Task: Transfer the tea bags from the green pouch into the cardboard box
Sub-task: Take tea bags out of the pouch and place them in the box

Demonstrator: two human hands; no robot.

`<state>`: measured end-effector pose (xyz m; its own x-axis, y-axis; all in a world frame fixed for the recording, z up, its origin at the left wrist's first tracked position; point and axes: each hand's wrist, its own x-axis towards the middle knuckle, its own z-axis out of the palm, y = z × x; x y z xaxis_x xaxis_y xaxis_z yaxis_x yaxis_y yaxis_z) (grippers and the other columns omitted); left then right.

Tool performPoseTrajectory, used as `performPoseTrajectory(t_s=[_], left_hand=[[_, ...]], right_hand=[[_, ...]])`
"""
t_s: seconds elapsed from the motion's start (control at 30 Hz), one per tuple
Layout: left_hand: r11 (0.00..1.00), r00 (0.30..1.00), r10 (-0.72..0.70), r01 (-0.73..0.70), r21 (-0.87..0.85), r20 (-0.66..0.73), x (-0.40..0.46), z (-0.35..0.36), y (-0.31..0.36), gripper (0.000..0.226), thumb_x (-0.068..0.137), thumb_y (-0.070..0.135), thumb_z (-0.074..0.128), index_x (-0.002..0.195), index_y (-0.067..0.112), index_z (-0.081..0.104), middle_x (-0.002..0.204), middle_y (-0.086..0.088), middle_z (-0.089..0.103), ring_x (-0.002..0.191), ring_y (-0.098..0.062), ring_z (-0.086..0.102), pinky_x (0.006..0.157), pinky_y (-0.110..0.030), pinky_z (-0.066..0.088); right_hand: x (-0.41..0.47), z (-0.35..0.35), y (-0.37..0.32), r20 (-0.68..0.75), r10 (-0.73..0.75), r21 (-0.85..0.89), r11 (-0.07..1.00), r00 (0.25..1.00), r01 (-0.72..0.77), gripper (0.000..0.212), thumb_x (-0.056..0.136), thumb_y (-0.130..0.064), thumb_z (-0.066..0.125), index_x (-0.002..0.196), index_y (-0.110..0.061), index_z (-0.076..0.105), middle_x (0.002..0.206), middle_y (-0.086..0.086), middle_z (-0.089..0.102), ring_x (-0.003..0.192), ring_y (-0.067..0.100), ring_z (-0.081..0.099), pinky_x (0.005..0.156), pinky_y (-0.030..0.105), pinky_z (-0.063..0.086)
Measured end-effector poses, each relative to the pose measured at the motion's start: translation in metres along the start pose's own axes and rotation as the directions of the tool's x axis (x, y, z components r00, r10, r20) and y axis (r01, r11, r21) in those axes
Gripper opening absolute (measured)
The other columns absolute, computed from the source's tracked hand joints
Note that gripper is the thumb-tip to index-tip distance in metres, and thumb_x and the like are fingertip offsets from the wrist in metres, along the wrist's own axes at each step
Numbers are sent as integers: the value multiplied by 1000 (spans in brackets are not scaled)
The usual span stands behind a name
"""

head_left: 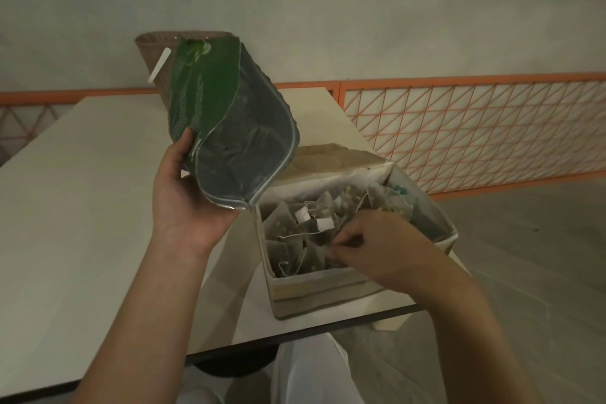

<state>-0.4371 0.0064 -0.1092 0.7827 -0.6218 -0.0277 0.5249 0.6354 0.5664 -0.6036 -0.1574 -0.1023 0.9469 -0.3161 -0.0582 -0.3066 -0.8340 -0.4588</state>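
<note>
My left hand [187, 193] holds the green pouch [210, 92] up above the table, gripping its lower edge. The pouch is tilted, and its open mouth with the silver lining [242, 154] faces me, just left of the box. The open cardboard box [314, 289] stands at the table's near right corner and holds several pyramid tea bags [295, 233] with strings and white tags. My right hand [377, 239] reaches into the box from the right, fingers pinched among the tea bags; whether it grips one I cannot tell.
A brown woven basket [154, 49] with a white stick stands behind the pouch at the table's far end. The white table [82, 207] stretches to the left. An orange mesh railing [475, 128] runs behind and to the right. The box sits close to the table edge [328, 328].
</note>
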Motion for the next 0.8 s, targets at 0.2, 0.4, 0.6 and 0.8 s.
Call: performPoseTrajectory(t_s=[0.2,0.4,0.6,0.8], left_hand=[[1000,1000,-10,10,-11,3,0,-2,0,53,101,44,47,150,25,49,147,-4,58,133,-27,56,110,-42,46],[1000,1000,-6,6,-10,3,-2,-1,-2,52,100,45,47,148,25,51,145,-3,59,132,-26,57,107,-40,48],[999,1000,-11,12,-41,28,-2,-5,-3,50,100,44,48,146,24,54,145,-3,59,132,-26,57,108,-41,48],[999,1000,-18,19,-48,8,-4,-3,-4,37,99,42,52,123,21,70,140,-4,63,127,-27,62,101,-41,53]], right_hand=[[-4,-15,23,-325,-38,127,988,945,83,29,90,-47,56,75,-26,68,61,-12,55,58,4,49,55,20,37],[-6,-12,40,-77,163,-20,986,984,-165,40,91,-48,56,64,-19,65,56,-5,55,54,12,52,59,30,44],[-3,-11,38,-527,2,-26,999,850,-19,11,87,-32,67,92,-23,71,84,-7,59,83,16,54,67,30,41],[1,-8,50,-127,40,-134,989,991,-57,44,86,-61,41,110,-36,68,116,-12,61,111,17,51,99,42,41]])
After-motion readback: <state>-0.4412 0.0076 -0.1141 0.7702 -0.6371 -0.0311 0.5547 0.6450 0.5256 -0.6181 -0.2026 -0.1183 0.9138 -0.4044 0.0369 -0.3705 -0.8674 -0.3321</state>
